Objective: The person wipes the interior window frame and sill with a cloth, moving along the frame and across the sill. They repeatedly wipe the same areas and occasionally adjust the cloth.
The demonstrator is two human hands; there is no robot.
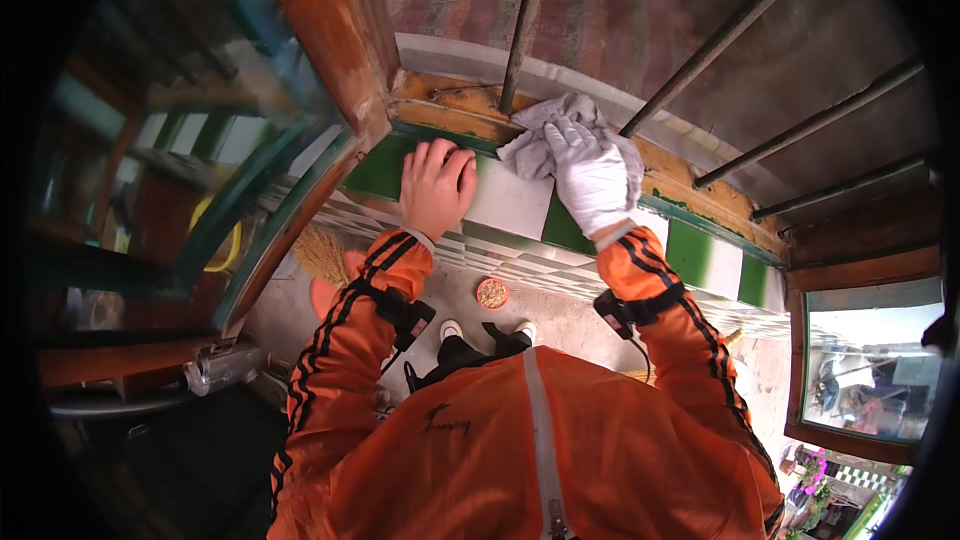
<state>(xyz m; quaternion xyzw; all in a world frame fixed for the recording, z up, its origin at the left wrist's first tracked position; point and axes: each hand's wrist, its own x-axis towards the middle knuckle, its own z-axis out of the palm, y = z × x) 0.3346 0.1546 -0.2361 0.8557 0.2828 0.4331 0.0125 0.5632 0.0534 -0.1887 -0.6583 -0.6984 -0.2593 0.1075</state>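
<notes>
My right hand (592, 176), in a white glove, presses a crumpled grey cloth (536, 154) against the wooden window sill (465, 97) between two metal bars. The cloth also hangs over the green and white tiled ledge (514, 195). My left hand (437, 184) is bare and rests on the ledge's tiles, to the left of the cloth, with its fingers bent and nothing seen in it. What lies beneath its palm is hidden.
Upright metal bars (523, 22) rise from the sill. Glazed casements stand open at the left (277, 217) and right (795, 360). On the floor below are a straw broom (319, 255) and a small red bowl (493, 293) with bits in it. A striped cloth lies beyond the bars.
</notes>
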